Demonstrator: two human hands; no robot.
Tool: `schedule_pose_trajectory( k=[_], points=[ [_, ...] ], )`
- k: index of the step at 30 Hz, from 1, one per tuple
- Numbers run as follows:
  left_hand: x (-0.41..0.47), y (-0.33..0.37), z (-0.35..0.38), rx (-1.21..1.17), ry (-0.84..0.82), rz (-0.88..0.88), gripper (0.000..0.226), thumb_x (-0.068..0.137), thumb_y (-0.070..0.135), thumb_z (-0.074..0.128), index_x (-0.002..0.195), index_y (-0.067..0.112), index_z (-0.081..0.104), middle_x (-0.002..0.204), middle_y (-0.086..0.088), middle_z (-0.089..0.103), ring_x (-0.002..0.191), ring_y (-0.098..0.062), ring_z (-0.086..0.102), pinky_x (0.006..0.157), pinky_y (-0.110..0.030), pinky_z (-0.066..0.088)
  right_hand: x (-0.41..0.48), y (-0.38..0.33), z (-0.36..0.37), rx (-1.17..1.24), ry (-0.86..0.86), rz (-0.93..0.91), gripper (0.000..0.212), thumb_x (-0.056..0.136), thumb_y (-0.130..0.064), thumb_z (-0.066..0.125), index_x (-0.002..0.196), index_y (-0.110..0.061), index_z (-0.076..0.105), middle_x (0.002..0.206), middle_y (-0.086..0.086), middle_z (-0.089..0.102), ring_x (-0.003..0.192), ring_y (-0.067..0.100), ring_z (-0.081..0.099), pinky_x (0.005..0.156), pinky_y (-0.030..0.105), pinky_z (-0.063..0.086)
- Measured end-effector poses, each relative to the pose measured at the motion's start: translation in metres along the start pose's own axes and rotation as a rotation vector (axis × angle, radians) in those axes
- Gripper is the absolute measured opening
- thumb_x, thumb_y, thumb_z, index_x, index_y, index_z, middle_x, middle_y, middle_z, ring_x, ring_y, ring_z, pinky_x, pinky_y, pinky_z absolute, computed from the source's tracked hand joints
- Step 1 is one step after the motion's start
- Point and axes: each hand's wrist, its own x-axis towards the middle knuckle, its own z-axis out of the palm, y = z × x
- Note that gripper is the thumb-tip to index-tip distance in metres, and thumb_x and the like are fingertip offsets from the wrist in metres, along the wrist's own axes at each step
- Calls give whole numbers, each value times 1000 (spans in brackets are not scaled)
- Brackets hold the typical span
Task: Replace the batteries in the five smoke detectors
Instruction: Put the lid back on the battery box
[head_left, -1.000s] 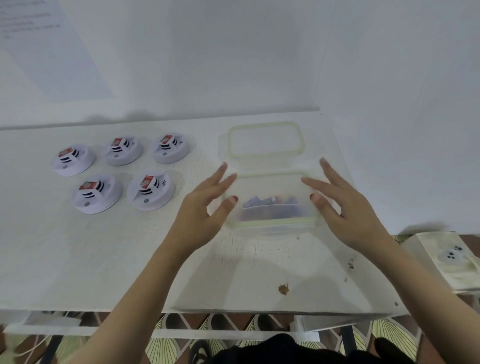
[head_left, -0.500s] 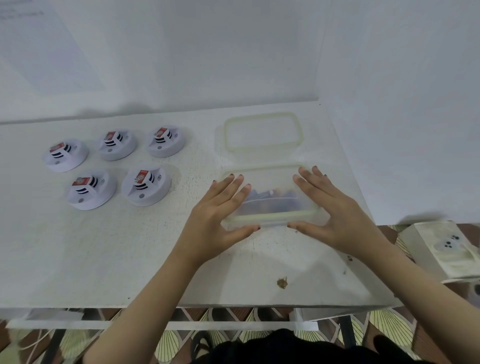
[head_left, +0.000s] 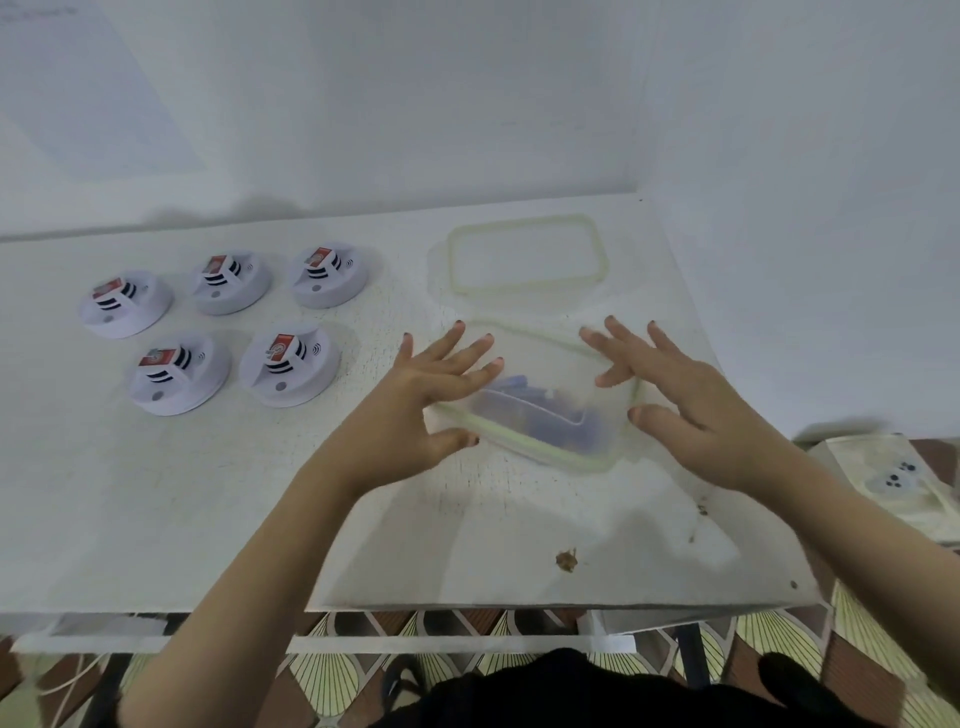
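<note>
1. Both grips are spread flat. The left grip (head_left: 415, 400) fans its fingers over the left rim of the box (head_left: 545, 449), thumb at the near-left edge. The right grip (head_left: 685, 410) fans over the right rim, thumb by the near-right corner. Neither curls round anything.
2. Between my palms the box sits skewed on the desk (head_left: 208, 493) and blurred. The bluish shapes inside I take for the batteries (head_left: 524, 400).
3. To do this well, I'd press on the walls, not across the opening, and square the box up close to me. Then one grip can steady it while the other picks out a battery.
4. Just behind the box, apart from it, lies the lid (head_left: 524, 283) — best left there.
5. Five detectors (head_left: 288, 364) lie in two rows well left of the left grip, none touched — so I judge the swapping hardly begun.
</note>
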Motion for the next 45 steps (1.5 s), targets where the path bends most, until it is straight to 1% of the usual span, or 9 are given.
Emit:
schedule_pose_trajectory(
  k=[3, 8, 12, 16, 24, 32, 39, 42, 45],
  points=[
    [5, 1, -2, 93, 41, 13, 71, 78, -7, 71, 135, 29, 48, 145, 17, 35, 143, -7, 25, 120, -41, 11, -3, -5, -4, -77, -115, -49, 52, 71, -25, 38, 122, -31, 49, 137, -16, 48, 138, -2, 26, 117, 23, 8],
    [7, 1, 12, 293, 328, 92, 58, 73, -12, 52, 120, 19, 68, 124, -7, 64, 109, -19, 48, 92, -41, 46, -14, 0, 4, -361, -70, -156, 57, 82, -42, 55, 137, -30, 46, 146, -5, 42, 138, 8, 33, 114, 31, 25],
    [2, 23, 22, 48, 156, 57, 53, 83, 39, 52, 133, 21, 57, 146, 0, 47, 137, -11, 35, 116, -33, 24, -22, -4, 21, -531, 172, -209, 51, 82, -47, 59, 124, -18, 62, 130, 3, 58, 122, 19, 54, 99, 36, 45],
    [0, 27, 38, 121, -2, 120, 103, 68, 70, 62, 151, 20, 27, 160, 3, 15, 149, -6, 2, 119, -20, -7, -27, -7, 34, -611, 298, -238, 50, 83, -50, 61, 118, -14, 67, 121, 5, 64, 112, 23, 62, 89, 37, 49],
    [2, 20, 50, 121, 121, 168, 89, 75, 52, 66, 146, 7, 36, 155, -3, 28, 148, -15, 17, 121, -28, 3, -21, 5, 30, -542, 216, -304, 51, 85, -47, 60, 124, -15, 61, 130, 6, 58, 124, 23, 52, 107, 37, 37],
    [6, 18, 54, 146, 233, 223, 78, 73, 44, 68, 137, 2, 50, 146, -8, 42, 140, -20, 34, 119, -40, 18, -19, 9, 36, -635, 314, -383, 41, 88, -40, 63, 116, -10, 67, 119, 12, 65, 114, 27, 60, 99, 39, 45],
    [6, 19, 33, 12, -32, 112, 83, 73, 43, 63, 146, 19, 32, 153, 11, 22, 145, 3, 5, 119, -20, -5, -17, 2, 20, -323, 162, -311, 41, 89, -37, 54, 122, -15, 63, 131, 3, 57, 123, 19, 51, 102, 37, 39],
    [11, 16, 14, 85, -146, 97, 79, 73, 24, 60, 144, 37, 28, 154, 18, 13, 143, 6, -8, 112, -18, -19, -10, 4, 12, -281, 52, -217, 49, 86, -29, 42, 133, -22, 52, 146, 4, 41, 140, 18, 30, 114, 37, 22],
    [15, 17, -1, 189, -122, 62, 91, 69, -15, 44, 137, 43, 34, 154, 13, 14, 146, -5, -3, 117, -31, -14, -3, 9, 4, -338, -21, -144, 61, 79, -29, 41, 140, -33, 40, 153, -2, 29, 144, 14, 16, 118, 36, 9]
  ],
)
